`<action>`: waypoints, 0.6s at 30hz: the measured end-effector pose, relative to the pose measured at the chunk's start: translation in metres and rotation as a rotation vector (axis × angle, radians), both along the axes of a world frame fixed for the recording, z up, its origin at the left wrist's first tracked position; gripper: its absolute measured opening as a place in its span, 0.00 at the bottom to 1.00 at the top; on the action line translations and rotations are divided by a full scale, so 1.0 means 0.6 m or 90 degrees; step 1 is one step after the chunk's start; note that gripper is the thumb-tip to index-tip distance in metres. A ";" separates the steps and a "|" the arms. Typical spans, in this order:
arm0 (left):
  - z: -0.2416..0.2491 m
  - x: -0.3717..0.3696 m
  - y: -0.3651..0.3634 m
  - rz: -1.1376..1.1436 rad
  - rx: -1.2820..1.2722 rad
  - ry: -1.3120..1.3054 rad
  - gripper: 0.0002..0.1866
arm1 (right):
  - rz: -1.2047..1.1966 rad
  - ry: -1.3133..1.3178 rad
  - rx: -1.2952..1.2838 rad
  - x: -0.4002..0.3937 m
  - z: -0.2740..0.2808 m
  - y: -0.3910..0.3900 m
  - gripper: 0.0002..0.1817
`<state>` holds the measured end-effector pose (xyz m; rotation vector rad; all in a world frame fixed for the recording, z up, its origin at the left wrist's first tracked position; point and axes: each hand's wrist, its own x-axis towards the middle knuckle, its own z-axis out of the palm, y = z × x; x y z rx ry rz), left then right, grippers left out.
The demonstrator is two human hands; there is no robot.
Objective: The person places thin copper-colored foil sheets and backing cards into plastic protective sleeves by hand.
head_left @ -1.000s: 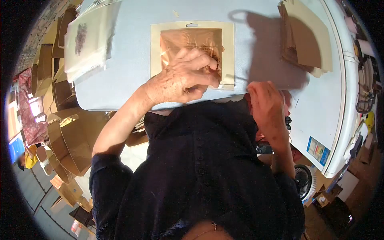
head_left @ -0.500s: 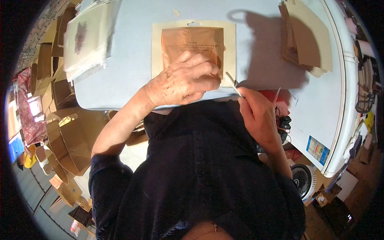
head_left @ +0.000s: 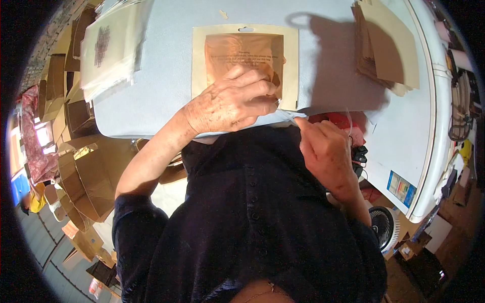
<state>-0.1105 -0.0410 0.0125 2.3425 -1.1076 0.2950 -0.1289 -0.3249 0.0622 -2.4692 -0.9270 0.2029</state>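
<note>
A cream pouch point(head_left: 245, 31) with a clear window showing a copper-brown sheet lies flat on the pale blue table point(head_left: 166, 86). My left hand point(head_left: 230, 103) rests on its near edge, fingers curled, pinning it down. My right hand point(head_left: 326, 149) sits just off the table edge by my dark shirt. It pinches a thin pale strip point(head_left: 289, 116) that runs from the pouch's near right corner to my fingers.
A stack of clear printed bags point(head_left: 108, 45) lies at the table's far left. A pile of brown kraft envelopes point(head_left: 386, 45) sits at the far right. Folded cardboard boxes point(head_left: 81, 171) crowd the floor on the left, and a small fan point(head_left: 381, 224) stands at lower right.
My right hand came to the pouch's near right corner, took the thin strip, and has drawn it down toward my body. My left hand stayed on the pouch.
</note>
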 end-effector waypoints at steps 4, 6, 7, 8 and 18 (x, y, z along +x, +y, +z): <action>0.002 0.000 0.000 -0.003 0.006 -0.001 0.18 | -0.006 -0.016 -0.022 0.000 -0.004 -0.002 0.20; 0.004 0.001 -0.001 -0.002 0.005 -0.008 0.17 | -0.012 -0.034 -0.027 -0.002 -0.009 -0.001 0.21; 0.002 0.000 -0.002 -0.001 0.005 -0.013 0.17 | -0.018 -0.030 -0.014 -0.005 -0.014 -0.002 0.21; -0.003 0.001 -0.002 0.001 0.004 -0.018 0.17 | -0.024 -0.027 0.000 -0.012 -0.020 -0.002 0.22; -0.001 0.006 0.005 -0.022 -0.003 0.064 0.13 | -0.070 0.021 0.158 -0.035 -0.100 -0.017 0.20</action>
